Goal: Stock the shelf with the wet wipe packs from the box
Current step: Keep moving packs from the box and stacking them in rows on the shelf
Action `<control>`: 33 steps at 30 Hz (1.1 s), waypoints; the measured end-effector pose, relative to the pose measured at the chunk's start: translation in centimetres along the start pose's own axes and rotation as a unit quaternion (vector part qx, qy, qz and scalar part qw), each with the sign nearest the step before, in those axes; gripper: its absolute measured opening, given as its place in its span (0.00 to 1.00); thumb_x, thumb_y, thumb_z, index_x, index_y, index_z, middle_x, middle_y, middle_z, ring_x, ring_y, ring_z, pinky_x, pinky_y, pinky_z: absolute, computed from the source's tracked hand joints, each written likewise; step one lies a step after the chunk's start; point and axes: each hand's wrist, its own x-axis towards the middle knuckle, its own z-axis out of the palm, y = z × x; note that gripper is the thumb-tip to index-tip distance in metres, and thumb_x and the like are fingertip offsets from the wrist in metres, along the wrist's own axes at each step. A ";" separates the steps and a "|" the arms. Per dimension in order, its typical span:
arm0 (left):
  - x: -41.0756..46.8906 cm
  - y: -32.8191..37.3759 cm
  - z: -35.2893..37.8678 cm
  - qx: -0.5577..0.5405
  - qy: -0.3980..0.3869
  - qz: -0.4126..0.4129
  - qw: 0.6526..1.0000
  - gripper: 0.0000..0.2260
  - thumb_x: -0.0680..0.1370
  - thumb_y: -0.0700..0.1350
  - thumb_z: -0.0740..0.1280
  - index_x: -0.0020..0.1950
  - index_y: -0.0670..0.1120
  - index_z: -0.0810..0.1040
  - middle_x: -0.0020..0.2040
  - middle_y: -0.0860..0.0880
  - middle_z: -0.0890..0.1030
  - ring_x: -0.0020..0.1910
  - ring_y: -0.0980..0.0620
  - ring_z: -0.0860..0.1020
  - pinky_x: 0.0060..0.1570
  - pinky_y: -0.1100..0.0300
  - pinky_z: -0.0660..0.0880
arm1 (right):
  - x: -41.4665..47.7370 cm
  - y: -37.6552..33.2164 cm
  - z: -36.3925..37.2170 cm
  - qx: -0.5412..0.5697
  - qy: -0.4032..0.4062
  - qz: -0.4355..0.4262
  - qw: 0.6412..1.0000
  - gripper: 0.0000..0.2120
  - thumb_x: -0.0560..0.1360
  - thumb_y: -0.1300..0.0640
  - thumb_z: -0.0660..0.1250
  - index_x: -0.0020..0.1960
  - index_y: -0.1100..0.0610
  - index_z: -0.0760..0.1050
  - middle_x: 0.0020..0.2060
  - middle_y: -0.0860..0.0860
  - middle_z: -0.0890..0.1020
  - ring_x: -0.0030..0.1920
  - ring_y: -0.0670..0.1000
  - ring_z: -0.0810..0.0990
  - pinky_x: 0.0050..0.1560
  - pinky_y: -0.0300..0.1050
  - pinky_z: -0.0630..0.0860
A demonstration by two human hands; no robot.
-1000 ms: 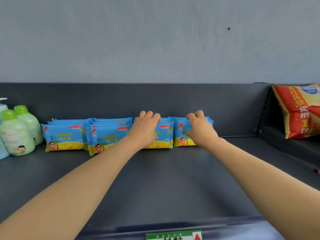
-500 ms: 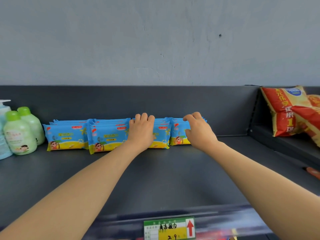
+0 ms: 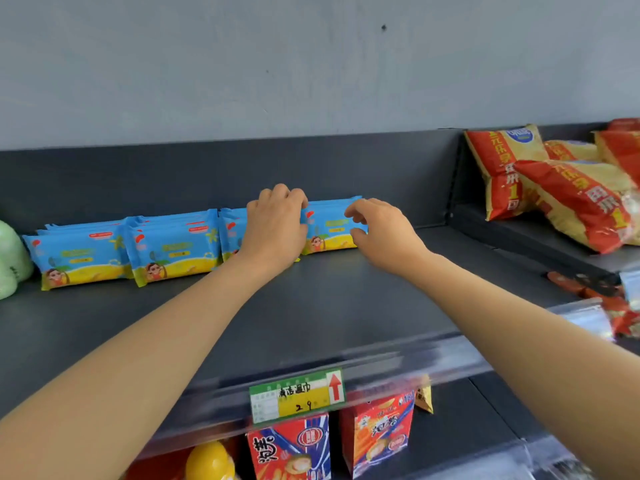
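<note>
Fingers (image 3: 282, 195) of a person's left hand (image 3: 275, 233) curl over the top edge of the blue-and-yellow plastic wet wipe packs (image 3: 173, 247) lined up at the back of a dark grey metal shelf (image 3: 311, 306). The palm lies against the front of the third stack (image 3: 231, 233) from the left. The right hand (image 3: 384, 233) hovers at the right end of the fourth stack (image 3: 329, 225), its fingers (image 3: 356, 207) loosely bent and apart from the thumb, holding nothing. Whether the thumb touches the wrapper cannot be told.

The four stacks stand on edge, side by side, with their printed faces turned outward. They stand against the shelf's low back panel, beneath a plain grey wall (image 3: 311, 64). A pale green plastic bottle (image 3: 10, 258) sits just beside the leftmost stack (image 3: 79, 254) at the frame's left edge. On the neighbouring shelf section to the right, red-and-yellow snack bags (image 3: 512, 168) lean and lie in a heap, well apart from the packs.

A green-and-yellow paper price tag (image 3: 298, 394) with a red upward arrow sits on the shelf's blurred front rail. On the level below, two red cardboard snack boxes (image 3: 291, 448) stand side by side near a rounded yellow object (image 3: 207, 462), which is only partly in view.
</note>
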 end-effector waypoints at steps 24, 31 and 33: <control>-23.0 37.2 18.7 -0.125 -0.475 0.316 0.812 0.08 0.75 0.37 0.64 0.53 0.41 0.78 0.54 0.42 0.79 0.53 0.41 0.78 0.46 0.53 0.75 | -43.4 23.6 -10.9 -0.064 -0.130 0.478 0.866 0.09 0.74 0.60 0.63 0.50 0.59 0.78 0.49 0.57 0.83 0.51 0.59 0.79 0.52 0.49 0.76; -27.6 36.5 29.0 -0.123 -0.597 0.220 0.762 0.08 0.75 0.39 0.66 0.52 0.43 0.80 0.54 0.44 0.81 0.53 0.46 0.78 0.49 0.56 0.74 | -49.5 27.5 -4.1 -0.002 -0.219 0.568 0.793 0.11 0.75 0.60 0.61 0.55 0.57 0.78 0.53 0.55 0.81 0.54 0.57 0.78 0.49 0.43 0.74; -28.5 36.1 32.1 -0.123 -0.631 0.186 0.743 0.08 0.76 0.39 0.66 0.54 0.41 0.81 0.54 0.43 0.81 0.54 0.45 0.79 0.47 0.59 0.73 | -50.6 28.4 -1.5 0.014 -0.256 0.575 0.777 0.11 0.77 0.60 0.61 0.57 0.60 0.77 0.54 0.56 0.80 0.54 0.57 0.78 0.50 0.45 0.75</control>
